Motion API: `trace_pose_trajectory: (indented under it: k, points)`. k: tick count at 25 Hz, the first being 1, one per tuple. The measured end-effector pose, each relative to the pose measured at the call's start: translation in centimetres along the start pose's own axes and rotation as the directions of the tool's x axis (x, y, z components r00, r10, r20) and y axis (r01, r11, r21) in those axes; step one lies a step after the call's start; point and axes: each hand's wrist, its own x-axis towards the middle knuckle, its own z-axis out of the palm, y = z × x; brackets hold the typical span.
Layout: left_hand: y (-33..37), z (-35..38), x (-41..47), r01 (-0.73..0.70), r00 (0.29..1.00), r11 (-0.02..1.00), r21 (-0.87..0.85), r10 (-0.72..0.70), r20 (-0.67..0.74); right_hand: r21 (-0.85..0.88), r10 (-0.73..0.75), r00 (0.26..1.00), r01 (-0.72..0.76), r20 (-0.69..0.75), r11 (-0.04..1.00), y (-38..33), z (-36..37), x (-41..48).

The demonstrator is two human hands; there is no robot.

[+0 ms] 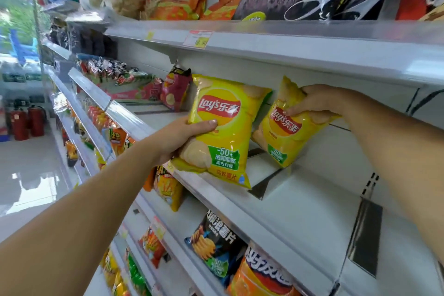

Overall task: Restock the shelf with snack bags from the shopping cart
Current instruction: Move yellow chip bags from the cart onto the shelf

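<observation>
Glossy yellow puffed chip bag (223,113) gripped in left hand (177,138), crumpled twin (286,134) pinched by right hand (317,101).

Two yellow chip bags (223,103) (284,128) (both Lay's), one maroon bag (174,90), two red fire extinguishers (19,125) (36,121)

Floor (31,170): pale glossy tile, lower left, mirrors light | glazed front (14,7): upper left, daylight, greenery beyond (blurred) | fire extinguishers (20,125): two red, far left, on floor | shelving (300,211): white metal tiers
</observation>
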Motion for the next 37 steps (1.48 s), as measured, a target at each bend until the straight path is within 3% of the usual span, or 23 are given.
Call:
trace_pose_trajectory:
  k: [14, 20, 27, 30, 32, 33, 35, 37]
  points:
    - [-0.5, 2.4, 7.1, -0.05, 0.999, 0.997, 0.056, 0.05, 0.003, -0.165, 0.075, 0.989, -0.053, 0.13, 0.985, 0.6, -1.7, 4.4]
    - [0.1, -0.6, 6.4, -0.134, 0.991, 0.99, -0.048, 0.135, 0.007, -0.158, 0.035, 0.993, -0.018, 0.109, 0.987, -0.1, -2.1, 4.0]
    - [0.3, -0.2, 6.4, -0.086, 0.996, 0.995, -0.055, 0.087, 0.027, -0.308, 0.12, 0.977, -0.061, 0.175, 0.95, -1.7, -2.1, 4.2]
    - [0.0, -0.4, 6.5, -0.092, 0.994, 0.992, -0.081, 0.096, 0.058, -0.496, 0.097, 0.994, -0.063, 0.044, 0.866, -1.8, -0.8, 4.1]
    - [-0.5, -0.7, 6.5, -0.094, 0.994, 0.991, -0.091, 0.098, 0.051, -0.644, -0.098, 0.985, -0.017, -0.142, 0.765, -2.8, 2.2, 3.9]
    - [-0.8, -0.9, 6.5, -0.095, 0.994, 0.991, -0.098, 0.099, 0.043, -0.746, -0.215, 0.964, 0.028, -0.156, 0.666, -3.5, 4.5, 4.0]
    - [-1.3, -1.1, 6.6, -0.09, 0.995, 0.99, -0.109, 0.095, 0.042, -0.885, -0.325, 0.945, 0.117, -0.041, 0.451, -4.3, 9.4, 4.1]
    - [-1.5, -1.3, 6.6, -0.09, 0.994, 0.991, -0.101, 0.095, 0.05, -0.929, -0.305, 0.948, 0.188, 0.088, 0.317, -3.6, 12.5, 3.9]
